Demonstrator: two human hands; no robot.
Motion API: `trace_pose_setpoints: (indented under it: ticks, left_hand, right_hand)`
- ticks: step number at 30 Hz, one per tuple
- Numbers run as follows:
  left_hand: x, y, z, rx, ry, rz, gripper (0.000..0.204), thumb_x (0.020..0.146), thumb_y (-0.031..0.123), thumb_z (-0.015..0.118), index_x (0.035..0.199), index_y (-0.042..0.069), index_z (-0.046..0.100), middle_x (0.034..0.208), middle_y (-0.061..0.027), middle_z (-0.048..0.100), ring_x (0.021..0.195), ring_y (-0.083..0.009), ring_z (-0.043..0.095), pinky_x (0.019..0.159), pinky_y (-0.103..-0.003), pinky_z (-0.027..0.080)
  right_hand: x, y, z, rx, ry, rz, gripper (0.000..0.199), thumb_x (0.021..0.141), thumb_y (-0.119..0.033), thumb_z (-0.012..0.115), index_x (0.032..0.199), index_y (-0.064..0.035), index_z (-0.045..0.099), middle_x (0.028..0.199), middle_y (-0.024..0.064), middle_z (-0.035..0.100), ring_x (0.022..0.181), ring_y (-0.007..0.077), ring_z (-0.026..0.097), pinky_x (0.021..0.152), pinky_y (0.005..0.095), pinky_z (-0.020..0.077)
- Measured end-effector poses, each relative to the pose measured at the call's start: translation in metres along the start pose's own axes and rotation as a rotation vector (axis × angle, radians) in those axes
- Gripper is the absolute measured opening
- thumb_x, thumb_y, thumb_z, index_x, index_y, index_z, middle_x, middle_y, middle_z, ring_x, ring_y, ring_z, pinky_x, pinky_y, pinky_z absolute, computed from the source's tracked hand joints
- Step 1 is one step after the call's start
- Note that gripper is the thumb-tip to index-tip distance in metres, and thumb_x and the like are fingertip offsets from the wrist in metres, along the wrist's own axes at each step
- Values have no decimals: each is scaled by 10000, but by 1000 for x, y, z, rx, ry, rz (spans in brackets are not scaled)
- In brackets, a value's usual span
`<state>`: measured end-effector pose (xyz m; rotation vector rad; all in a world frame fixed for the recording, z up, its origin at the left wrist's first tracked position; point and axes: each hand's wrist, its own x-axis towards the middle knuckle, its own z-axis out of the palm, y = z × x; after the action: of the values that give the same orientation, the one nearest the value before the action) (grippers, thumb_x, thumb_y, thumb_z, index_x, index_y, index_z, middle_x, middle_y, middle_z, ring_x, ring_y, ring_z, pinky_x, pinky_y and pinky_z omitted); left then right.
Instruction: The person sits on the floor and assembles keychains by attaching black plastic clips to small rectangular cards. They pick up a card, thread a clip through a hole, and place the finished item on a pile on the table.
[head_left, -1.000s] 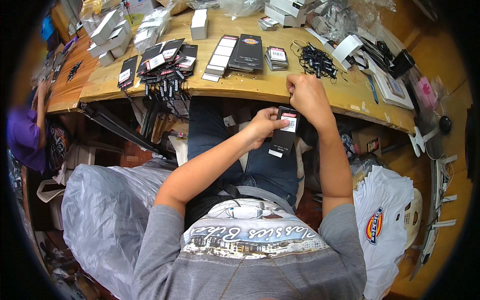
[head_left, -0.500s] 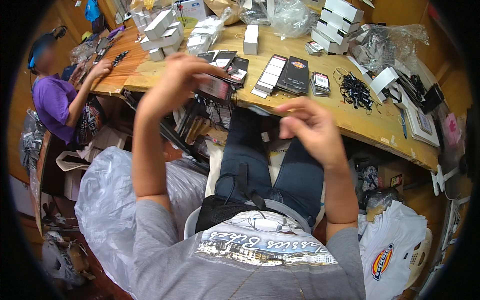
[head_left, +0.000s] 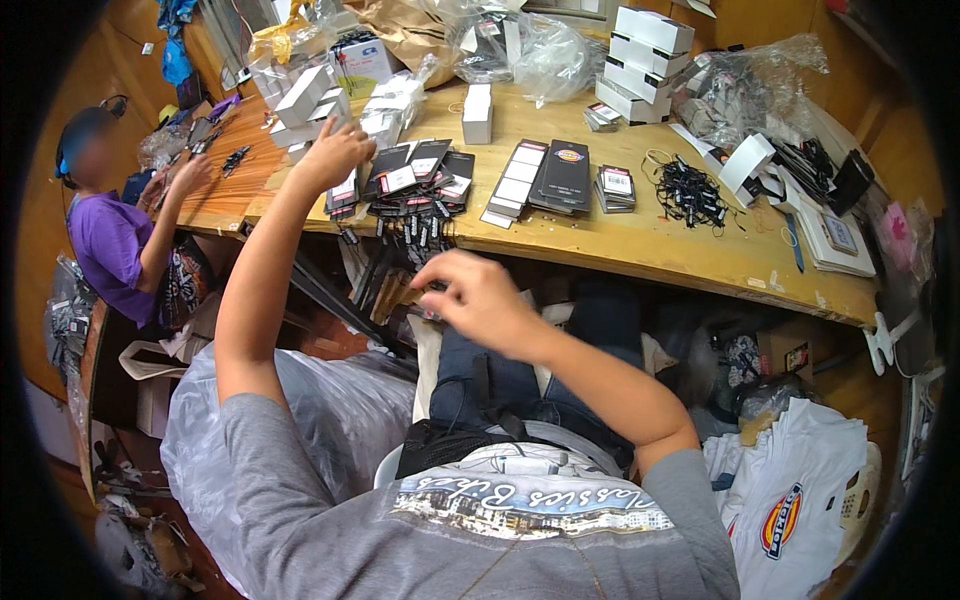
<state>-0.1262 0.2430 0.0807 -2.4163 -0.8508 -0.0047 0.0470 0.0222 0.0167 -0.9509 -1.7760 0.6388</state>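
Note:
My left hand reaches out to the far left of the wooden table. It rests on a pile of flat black packets with white labels; one packet with a red and white label lies just under the wrist, and I cannot tell whether the fingers grip it. My right hand hovers below the table's front edge over my lap. Its fingers are loosely curled and apart, with nothing in them. Several black tags hang off the table edge just above it.
Black packets, white boxes, a tangle of black cords and clear plastic bags cover the table. A person in a purple shirt works at the left end. A grey plastic bag sits at my left, folded white garments at my right.
My left hand carried the black packet from my lap up to the pile on the table. My right hand let go and dropped toward my lap. The view swung left.

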Motion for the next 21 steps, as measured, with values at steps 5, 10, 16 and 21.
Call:
trace_pose_setpoints:
  ticks: [5, 10, 16, 21]
  left_hand:
    - [31, 36, -26, -375, 325, 11, 172, 709, 66, 511, 879, 89, 525, 983, -59, 483, 1003, -242, 407, 854, -395, 312]
    - [88, 102, -40, -754, 185, 205, 293, 707, 106, 575, 992, 64, 520, 1066, -103, 458, 1041, -280, 381, 882, -352, 311]
    - [124, 92, -19, -731, -266, 159, 775, 577, 358, 697, 1204, 78, 338, 1221, -161, 330, 1136, -315, 286, 936, -380, 271]
    - [132, 113, -21, -683, -236, 235, 956, 463, 464, 724, 1227, 76, 299, 1249, -145, 299, 1141, -321, 279, 946, -396, 254]
  right_hand:
    - [13, 18, -111, -319, 281, 113, 131, 705, -66, 558, 827, -31, 590, 793, 78, 582, 672, 150, 539, 617, 252, 428]
    - [27, 51, -216, -675, 209, 395, 195, 708, -116, 569, 877, -22, 591, 830, 125, 600, 775, 202, 570, 712, 284, 421]
    - [54, 72, -207, -587, 27, 491, 474, 654, -324, 635, 1001, -14, 544, 936, 169, 568, 864, 251, 545, 778, 304, 406]
    - [78, 78, -186, -925, -143, 483, 740, 511, -472, 693, 1071, -26, 505, 1042, 197, 509, 1019, 312, 446, 867, 346, 357]
